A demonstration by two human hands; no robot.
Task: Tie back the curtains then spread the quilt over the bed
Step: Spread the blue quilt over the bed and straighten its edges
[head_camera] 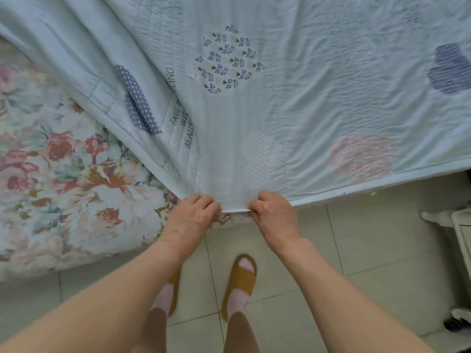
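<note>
A pale blue quilt (293, 80) with round patterned patches and printed words lies stretched over the bed, filling the top and right of the head view. Its near edge is bunched between my two hands at the bed's corner. My left hand (193, 215) is shut on the quilt's hem, and my right hand (274, 212) grips the same hem a short way to the right. Folds fan out from that point across the quilt. To the left, the floral bed sheet (63, 174) lies uncovered. No curtains are in view.
I stand on a light tiled floor (356, 250) at the bed's corner, my feet in tan slippers (240, 281) just below my hands. A white piece of furniture (456, 225) stands at the right edge, with a dark object on the floor near it.
</note>
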